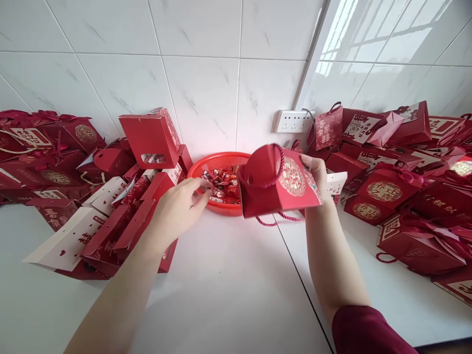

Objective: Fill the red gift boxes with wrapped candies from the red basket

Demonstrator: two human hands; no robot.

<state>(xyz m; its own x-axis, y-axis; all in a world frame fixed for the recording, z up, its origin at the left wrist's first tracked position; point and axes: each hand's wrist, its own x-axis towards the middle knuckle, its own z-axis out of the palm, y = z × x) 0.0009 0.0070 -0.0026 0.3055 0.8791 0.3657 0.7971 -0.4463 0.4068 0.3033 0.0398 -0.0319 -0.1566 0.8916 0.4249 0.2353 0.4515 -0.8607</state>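
My right hand (315,169) grips a red gift box (258,199) by its far right side, holding it tilted above the table. A round gold emblem and twisted dark-red cord handles show on the box, and its rounded flap stands up on the left. Next to it, a red plastic basket (228,211) holds several wrapped candies (221,184) in red and white. My left hand (180,206) hovers at the basket's left front edge, thumb and fingers bent and slightly apart, with nothing visible between them. The box hides the basket's right part.
Several red and white boxes (92,231) stand close by my left arm, a red box with a small window (149,142) among them. More gift boxes (383,191) are piled on the right. A white power strip (293,121) sits against the tiled wall (202,29). A seam crosses the white table (221,305).
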